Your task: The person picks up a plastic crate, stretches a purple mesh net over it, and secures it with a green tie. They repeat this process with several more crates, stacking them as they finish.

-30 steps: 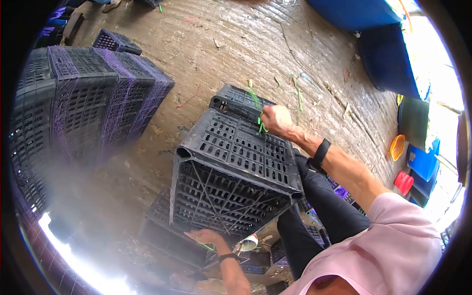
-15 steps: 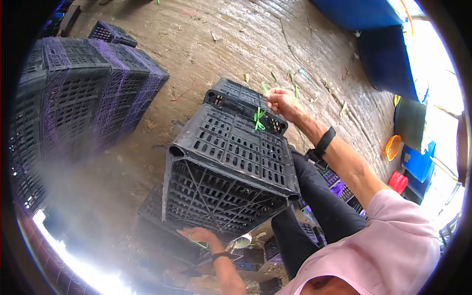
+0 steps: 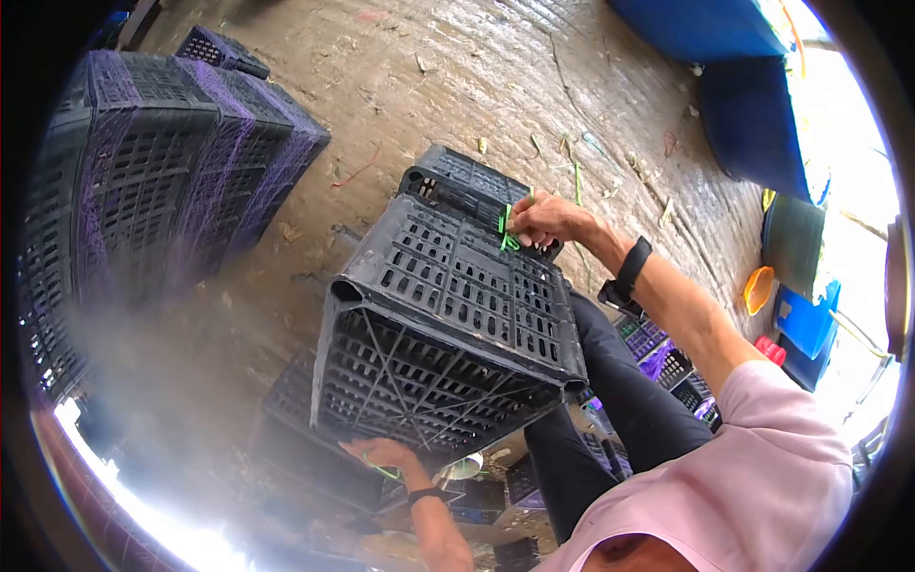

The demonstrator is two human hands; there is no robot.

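While the left hand [image 3: 381,456] grips the near edge of an upturned black crate [image 3: 448,334], the right hand [image 3: 541,221] pinches a green tie [image 3: 506,232] at its far edge.

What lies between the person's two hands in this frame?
In the head view, the tilted black crate spans the stretch: the right hand pinches a green tie at its far edge, and the left hand grips its near bottom edge.

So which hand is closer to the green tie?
The right hand. It touches the green tie at the crate's far edge. The left hand is at the crate's near bottom edge.
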